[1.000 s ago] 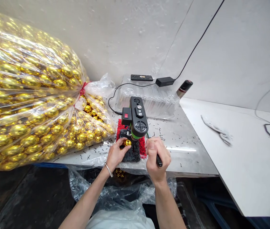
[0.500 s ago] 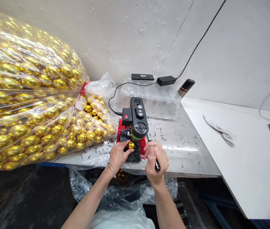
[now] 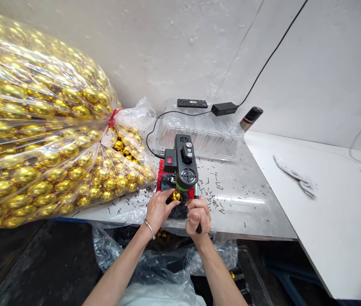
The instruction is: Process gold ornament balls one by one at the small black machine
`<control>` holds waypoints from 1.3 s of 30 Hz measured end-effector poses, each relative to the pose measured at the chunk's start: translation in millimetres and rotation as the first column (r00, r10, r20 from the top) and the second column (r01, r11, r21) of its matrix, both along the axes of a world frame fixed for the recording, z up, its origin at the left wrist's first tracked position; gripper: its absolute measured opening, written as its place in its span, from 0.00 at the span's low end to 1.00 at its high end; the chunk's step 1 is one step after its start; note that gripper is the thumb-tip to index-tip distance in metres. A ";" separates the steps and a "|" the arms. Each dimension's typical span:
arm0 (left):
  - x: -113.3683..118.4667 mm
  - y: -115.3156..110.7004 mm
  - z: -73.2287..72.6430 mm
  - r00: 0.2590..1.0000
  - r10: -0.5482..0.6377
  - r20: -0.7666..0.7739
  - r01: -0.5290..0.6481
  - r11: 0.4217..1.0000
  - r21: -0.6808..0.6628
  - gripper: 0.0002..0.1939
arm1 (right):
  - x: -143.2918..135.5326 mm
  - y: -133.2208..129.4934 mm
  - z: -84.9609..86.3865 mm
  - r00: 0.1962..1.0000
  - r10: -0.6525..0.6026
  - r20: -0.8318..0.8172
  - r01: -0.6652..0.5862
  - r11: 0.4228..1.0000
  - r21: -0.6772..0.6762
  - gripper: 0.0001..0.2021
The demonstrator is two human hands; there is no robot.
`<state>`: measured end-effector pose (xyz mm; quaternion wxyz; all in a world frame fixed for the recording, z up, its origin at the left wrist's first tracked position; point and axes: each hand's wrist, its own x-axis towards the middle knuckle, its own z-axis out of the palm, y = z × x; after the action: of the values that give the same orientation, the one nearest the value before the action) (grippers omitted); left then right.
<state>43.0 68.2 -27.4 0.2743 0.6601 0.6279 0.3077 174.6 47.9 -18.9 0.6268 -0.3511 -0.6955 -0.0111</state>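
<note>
Between the thumb and fingers of my left hand (image 3: 160, 208) is a shiny gold ball (image 3: 176, 196), held right under the front end of a small black bench drill press (image 3: 186, 163). My right hand (image 3: 199, 215) is wrapped round the black-gripped lever handle (image 3: 198, 227) at the press's right side. A red switch shows on the box at the press's left. The base (image 3: 180, 211) under it is strewn with black shavings and sits on a red mat (image 3: 160, 172). The underside of the drill head, where it meets the ball, is hidden.
A big clear bag of gold balls (image 3: 40, 127) fills the left. Behind the press stand a clear plastic box (image 3: 199, 136), a phone (image 3: 192, 103), a power adapter (image 3: 224, 109) and a spray can (image 3: 251, 118). Pliers-like tool (image 3: 295, 176) lies on the white table (image 3: 327, 238) at right.
My right hand has swung the lever inward to the left, its handle now more upright. The drill head sits slightly lower, closer to the ball. My left hand has hardly moved.
</note>
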 end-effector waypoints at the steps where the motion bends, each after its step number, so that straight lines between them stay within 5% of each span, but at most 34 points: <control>1: -0.1 0.1 -0.2 1.000 -0.002 0.002 0.002 1.000 0.001 0.17 | -0.5 0.2 -1.7 1.000 -0.005 -0.003 0.005 1.000 0.004 0.13; 11: -2.4 0.3 1.7 0.998 -0.023 -0.055 0.022 1.000 -0.008 0.18 | 1.5 -0.6 -7.7 0.997 0.016 0.082 -0.017 1.000 0.010 0.12; 16: -0.8 2.6 -1.7 1.000 0.002 0.001 -0.002 1.000 0.025 0.18 | -1.1 -5.1 40.0 0.999 0.009 -0.047 -0.013 0.996 -0.089 0.13; 20: -4.8 -3.5 -0.1 0.975 0.085 0.205 -0.094 0.995 0.034 0.19 | -3.3 -5.7 82.0 0.994 0.014 -0.111 -0.037 0.977 -0.212 0.15; 23: -13.7 -25.7 -1.5 0.872 0.121 0.473 -0.075 0.990 -0.116 0.22 | -3.6 -6.0 88.4 0.994 0.028 -0.101 -0.050 0.972 -0.229 0.15; 25: -20.2 -48.4 -9.3 0.769 0.117 0.628 0.110 0.944 -0.310 0.23 | -3.9 -7.0 82.8 0.996 0.023 -0.086 -0.040 0.978 -0.206 0.15; 28: -27.1 -83.7 -33.4 0.633 0.274 0.724 0.323 0.757 -0.568 0.21 | -5.0 -8.8 72.4 0.997 0.012 -0.081 -0.026 0.984 -0.175 0.14; 31: -31.9 -107.6 -61.7 0.482 0.633 0.607 0.279 0.546 -0.790 0.20 | -5.7 -9.6 68.3 0.997 0.006 -0.077 -0.019 0.986 -0.164 0.14; 33: -35.6 -114.9 -73.3 0.375 0.764 0.525 0.294 0.439 -0.849 0.17 | -5.5 -9.6 68.1 0.998 0.002 -0.067 -0.012 0.988 -0.155 0.14; 36: -41.1 -116.4 -69.8 0.257 0.770 0.584 0.415 0.458 -0.786 0.09 | -4.8 -9.6 67.5 0.998 -0.001 -0.058 -0.008 0.989 -0.148 0.15; 39: -44.1 -110.3 -41.3 0.152 0.701 0.697 0.482 0.564 -0.671 0.10 | -4.4 -9.8 64.6 0.998 -0.006 -0.058 -0.003 0.988 -0.152 0.15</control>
<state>-1.1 -42.2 -68.7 0.8456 0.0183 0.4037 0.3489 170.2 38.1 45.7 0.6181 -0.3985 -0.6756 0.0518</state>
